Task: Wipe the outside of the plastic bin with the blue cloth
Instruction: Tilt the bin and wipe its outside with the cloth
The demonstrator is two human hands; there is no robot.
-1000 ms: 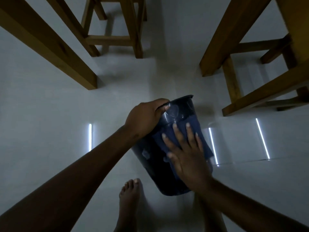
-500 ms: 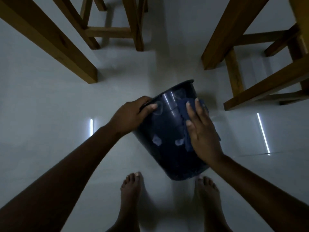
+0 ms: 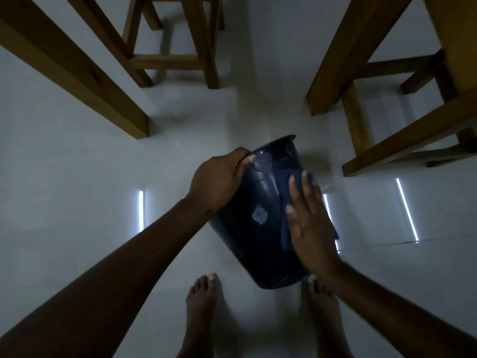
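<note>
Head view: plastic bin (image 3: 260, 215) held tilted above the floor (image 3: 77, 177), left hand (image 3: 219, 180) clamped on its rim. Right hand (image 3: 309, 223) flat, fingers apart, pressing the blue cloth (image 3: 286, 200). Cloth has swept from front wall to right flank; left flank likely remains.

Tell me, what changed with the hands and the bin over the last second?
The right hand slid the blue cloth from the middle of the bin round to its right side. The left hand stayed gripping the bin near its rim, holding it tilted above the floor.
</note>
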